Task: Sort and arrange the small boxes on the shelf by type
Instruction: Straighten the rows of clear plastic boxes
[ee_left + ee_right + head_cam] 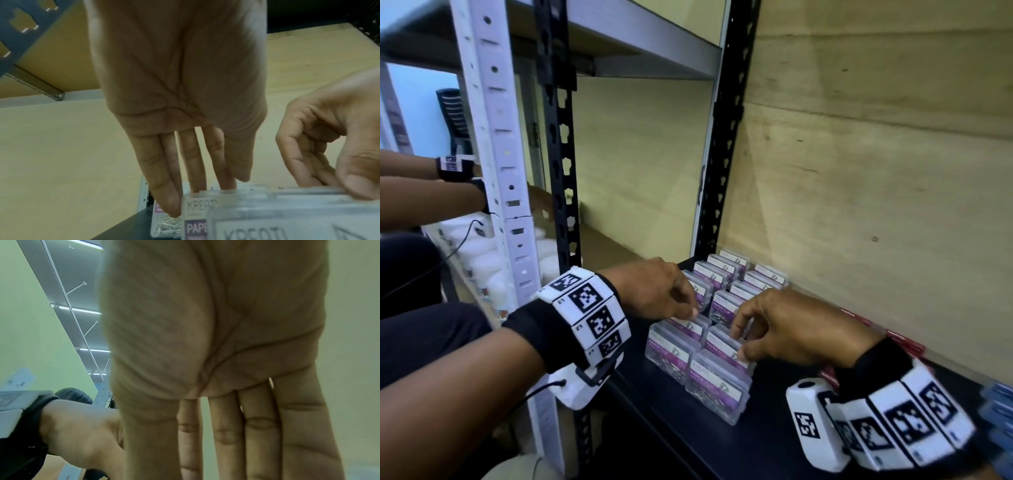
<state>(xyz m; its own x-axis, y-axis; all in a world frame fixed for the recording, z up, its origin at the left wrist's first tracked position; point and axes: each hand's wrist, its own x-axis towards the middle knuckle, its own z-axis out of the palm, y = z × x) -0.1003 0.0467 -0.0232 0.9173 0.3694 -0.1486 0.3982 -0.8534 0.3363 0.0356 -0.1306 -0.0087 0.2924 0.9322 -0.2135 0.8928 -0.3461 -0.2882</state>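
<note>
Clear paper clip boxes (719, 387) with purple labels stand upright in two rows on the black shelf (688, 435). My left hand (690, 308) reaches down on the left row, its straight fingers (193, 162) touching the top of a box (200, 209). My right hand (739, 339) pinches the top of a box (722, 346) in the right row, thumb in front and fingers behind, as the left wrist view shows (329, 183). In the right wrist view my right palm (226, 337) fills the frame and the boxes are hidden.
More paper clip boxes (736, 284) fill the back corner against the plywood wall (859, 171). Red boxes (904, 342) lie behind my right hand and blue boxes (996, 411) at the right edge. A black post (726, 137) bounds the shelf. Another person's arm (414, 181) works at the neighbouring rack.
</note>
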